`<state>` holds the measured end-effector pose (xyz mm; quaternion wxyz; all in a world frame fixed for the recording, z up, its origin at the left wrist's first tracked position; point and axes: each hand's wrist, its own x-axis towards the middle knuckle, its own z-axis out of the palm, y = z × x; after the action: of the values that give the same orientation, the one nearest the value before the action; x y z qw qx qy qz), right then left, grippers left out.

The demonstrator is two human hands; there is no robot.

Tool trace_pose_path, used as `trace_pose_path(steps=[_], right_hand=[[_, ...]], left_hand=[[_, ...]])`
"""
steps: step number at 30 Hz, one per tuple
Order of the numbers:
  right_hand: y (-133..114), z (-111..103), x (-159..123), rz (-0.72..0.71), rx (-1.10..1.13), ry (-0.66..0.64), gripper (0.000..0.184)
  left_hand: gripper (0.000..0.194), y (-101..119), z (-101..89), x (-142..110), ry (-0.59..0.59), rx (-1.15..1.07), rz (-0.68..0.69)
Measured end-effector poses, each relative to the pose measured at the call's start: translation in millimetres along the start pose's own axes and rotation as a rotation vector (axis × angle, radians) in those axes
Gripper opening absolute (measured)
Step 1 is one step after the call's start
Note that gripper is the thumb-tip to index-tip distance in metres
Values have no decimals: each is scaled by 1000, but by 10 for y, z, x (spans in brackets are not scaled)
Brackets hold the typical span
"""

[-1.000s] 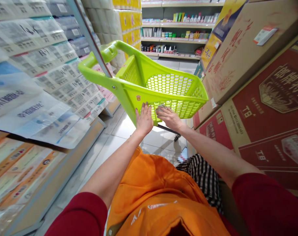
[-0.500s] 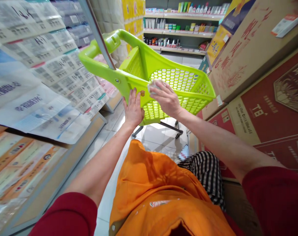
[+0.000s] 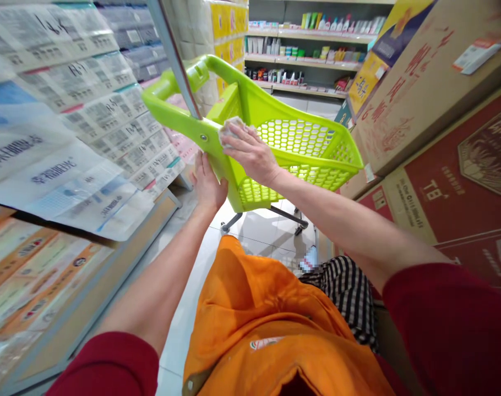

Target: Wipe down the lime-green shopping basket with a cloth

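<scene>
Fingers of my right hand (image 3: 248, 154) clamped on a crumpled pale cloth (image 3: 230, 131), pressing it to the rim of a lime-green plastic shopping basket (image 3: 250, 96) at 12 o'clock — my left hand (image 3: 208, 186), fingers spread apart, braces the basket's near side from below. Its long axis tilts from the handle (image 3: 180, 77) at 10 o'clock toward the far corner at 3 o'clock, above a tiled floor (image 3: 254, 231).

Tiled floor (image 3: 259, 231) below the right fingers (image 3: 238, 142) bore the cart's casters (image 3: 300, 230); shelves (image 3: 312, 66) beyond them held bottles (image 3: 337, 23).
</scene>
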<state>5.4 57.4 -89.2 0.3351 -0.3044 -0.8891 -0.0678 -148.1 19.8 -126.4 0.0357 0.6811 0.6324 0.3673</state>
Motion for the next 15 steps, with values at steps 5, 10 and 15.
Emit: trace_pose_path(steps=[5,10,15], right_hand=[[-205,301,-232,-36,62,-220,22],[-626,23,105,132,237,237,27],[-852,-338,356,254,397,426,35]], left_hand=[[63,-79,-5,-37,27,-198,75],[44,-29,-266,0,96,-479,15],[36,289,-514,-57,-187,-1144,-183]])
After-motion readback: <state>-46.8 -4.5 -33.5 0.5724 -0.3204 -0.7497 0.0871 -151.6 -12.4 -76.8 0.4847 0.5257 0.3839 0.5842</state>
